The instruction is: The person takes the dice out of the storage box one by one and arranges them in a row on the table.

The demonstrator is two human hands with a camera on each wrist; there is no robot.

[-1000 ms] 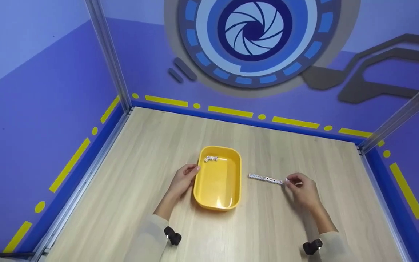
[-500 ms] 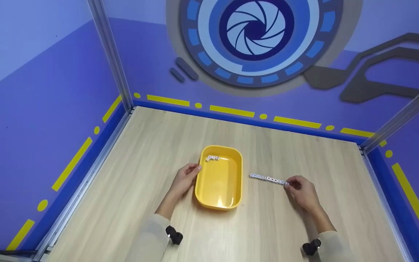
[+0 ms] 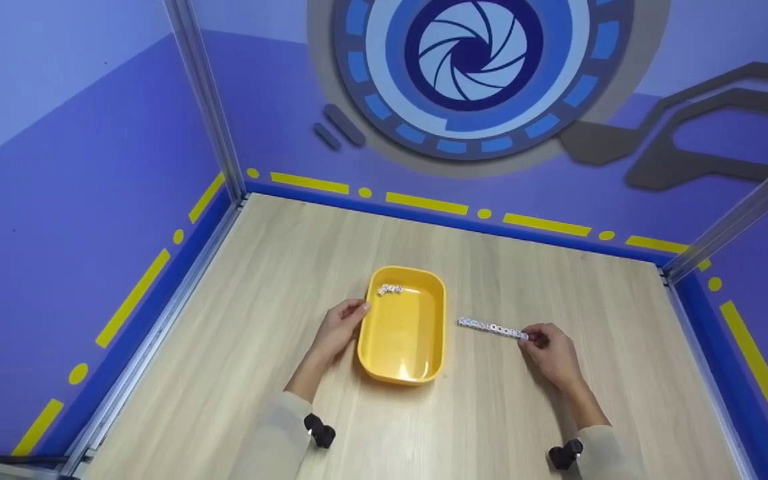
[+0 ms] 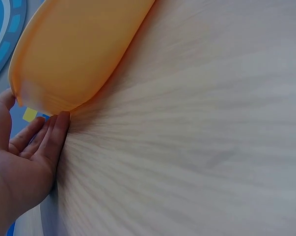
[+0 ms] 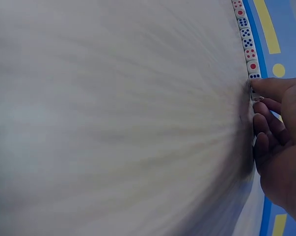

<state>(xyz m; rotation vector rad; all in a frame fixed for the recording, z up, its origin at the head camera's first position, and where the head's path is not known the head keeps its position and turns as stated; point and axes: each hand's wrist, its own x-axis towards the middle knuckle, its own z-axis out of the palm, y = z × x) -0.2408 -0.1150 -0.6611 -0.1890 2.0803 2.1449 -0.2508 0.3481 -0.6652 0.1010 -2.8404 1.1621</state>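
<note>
A yellow plastic tub (image 3: 401, 333) stands on the table, several white dice (image 3: 391, 289) in its far left corner. My left hand (image 3: 341, 328) holds the tub at its left side; in the left wrist view the thumb is at the rim and the fingertips touch low on the wall. To the right of the tub runs a straight row of white dice (image 3: 491, 327) with red and blue pips, set side by side. At its right end, the thumb and index finger of my right hand (image 3: 557, 353) pinch the last die (image 5: 256, 97), mostly hidden by the fingers.
The light wood tabletop (image 3: 304, 247) is bounded by a purple back wall (image 3: 257, 100) and side walls. Metal posts (image 3: 207, 100) rise at the back corners. A black wrist camera (image 3: 319, 431) is worn at each sleeve.
My right hand has brought its die down and left against the right end of the row, which is now continuous. The left hand keeps its place at the tub.
</note>
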